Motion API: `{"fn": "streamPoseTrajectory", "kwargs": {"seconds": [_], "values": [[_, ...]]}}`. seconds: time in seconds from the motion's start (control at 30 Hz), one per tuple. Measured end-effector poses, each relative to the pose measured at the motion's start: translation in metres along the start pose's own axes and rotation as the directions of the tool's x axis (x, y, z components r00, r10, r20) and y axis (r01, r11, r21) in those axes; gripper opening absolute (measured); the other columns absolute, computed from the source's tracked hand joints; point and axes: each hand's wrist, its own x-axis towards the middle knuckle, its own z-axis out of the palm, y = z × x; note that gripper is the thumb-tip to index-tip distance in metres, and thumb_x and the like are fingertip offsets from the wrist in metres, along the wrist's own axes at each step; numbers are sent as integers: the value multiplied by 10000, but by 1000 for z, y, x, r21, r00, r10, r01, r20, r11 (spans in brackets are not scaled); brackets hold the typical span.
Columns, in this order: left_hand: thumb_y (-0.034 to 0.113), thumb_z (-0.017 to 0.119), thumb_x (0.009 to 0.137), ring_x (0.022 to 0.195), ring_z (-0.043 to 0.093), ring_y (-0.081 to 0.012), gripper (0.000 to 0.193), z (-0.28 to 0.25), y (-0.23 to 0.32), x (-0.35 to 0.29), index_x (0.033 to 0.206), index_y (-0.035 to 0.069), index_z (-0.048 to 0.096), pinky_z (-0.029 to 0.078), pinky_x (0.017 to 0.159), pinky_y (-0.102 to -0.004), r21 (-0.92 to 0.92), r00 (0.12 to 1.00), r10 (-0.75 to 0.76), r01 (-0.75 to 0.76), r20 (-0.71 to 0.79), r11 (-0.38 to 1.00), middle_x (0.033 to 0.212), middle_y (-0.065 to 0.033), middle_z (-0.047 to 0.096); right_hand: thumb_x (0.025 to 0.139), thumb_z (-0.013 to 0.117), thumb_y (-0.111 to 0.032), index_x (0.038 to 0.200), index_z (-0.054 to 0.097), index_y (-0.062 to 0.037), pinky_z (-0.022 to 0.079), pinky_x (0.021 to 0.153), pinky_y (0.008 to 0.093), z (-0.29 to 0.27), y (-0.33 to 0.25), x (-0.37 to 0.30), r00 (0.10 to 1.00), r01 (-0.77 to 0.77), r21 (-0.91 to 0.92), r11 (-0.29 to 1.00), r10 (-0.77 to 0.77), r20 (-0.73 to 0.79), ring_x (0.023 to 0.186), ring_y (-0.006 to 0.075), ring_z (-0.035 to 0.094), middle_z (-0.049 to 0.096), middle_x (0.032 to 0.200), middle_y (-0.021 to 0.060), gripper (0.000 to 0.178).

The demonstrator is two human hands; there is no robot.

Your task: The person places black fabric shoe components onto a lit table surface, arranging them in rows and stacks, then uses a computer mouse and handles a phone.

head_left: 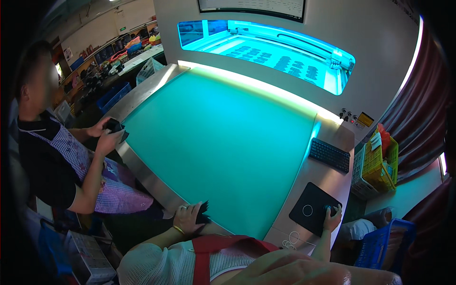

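My left hand [186, 218] is closed around a bundle of thin black pieces [203, 214] with jagged edges, at the near edge of the green work surface [213, 142]. What the pieces are made of I cannot tell. On the right, my right hand [333, 219] grips a small dark computer mouse [328, 208], mostly covered by the fingers. The mouse rests on a black mouse pad [308, 202]. Just beyond the pad lies a black keyboard [329, 155] on the metal side ledge.
A person [57, 156] stands at the left, holding black pieces [114, 127] in both hands. Rows of dark shapes [294, 66] lie inside the machine's lit window, below a monitor [251, 7]. Yellow [380, 166] and blue [384, 244] crates stand right; a white cable [289, 241] lies nearby.
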Motion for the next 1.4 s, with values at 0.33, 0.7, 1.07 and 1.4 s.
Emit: {"fn": "streamPoseTrajectory", "kwargs": {"seconds": [0.33,0.7,1.07,1.4], "values": [[499,816,660,986,578,-319,1028,13,5,-12,1469,79,341,425,865,-460,9,998,-57,58,-40,998,1204,-121,552,829,726,-305,1313,538,-55,468,952,437,-2,2,-4,1000,4,-20,1000,-4,21,1059,338,612,677,1122,136,576],[490,830,647,1037,561,-300,1049,15,10,-10,1480,102,323,406,891,-440,50,994,-112,111,12,993,1235,-98,543,829,727,-301,1320,539,-58,475,934,437,-1,0,-3,1000,25,-30,999,-24,6,1037,341,622,682,1120,138,579],[477,838,650,1018,571,-299,1053,15,10,-10,1483,98,318,411,894,-441,27,991,-135,134,22,991,1237,-101,545,825,732,-286,1321,534,-48,472,951,432,0,4,-4,1000,11,-5,1000,-10,9,1057,340,618,684,1127,133,585],[508,825,648,976,581,-302,1047,16,10,-9,1475,90,339,421,873,-436,40,996,-91,92,-25,995,1201,-110,577,811,740,-264,1324,533,-51,469,954,431,3,9,-3,1000,-7,34,999,7,11,1051,339,617,686,1124,133,592]]}}
